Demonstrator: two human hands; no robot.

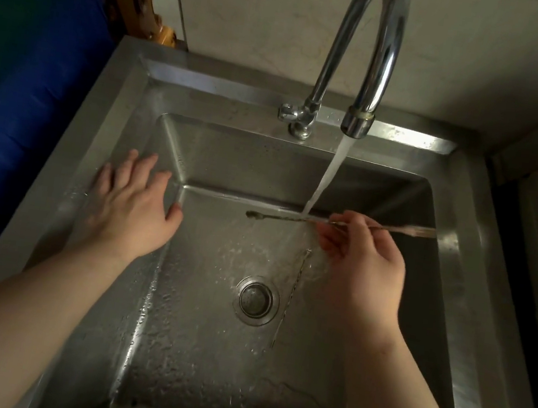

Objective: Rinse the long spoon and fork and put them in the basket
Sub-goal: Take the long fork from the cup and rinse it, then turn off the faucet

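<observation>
Utensil (279, 218) midair, clear of sink walls (300, 170)

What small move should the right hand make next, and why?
Probably slide the held utensil rightward, so its small left end comes under the water stream. The right hand holds it level, and the water hits mid-handle only. A second utensil lies beside the drain.

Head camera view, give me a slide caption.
Right hand rinses a long utensil under the running faucet; left hand rests on the sink.
</observation>
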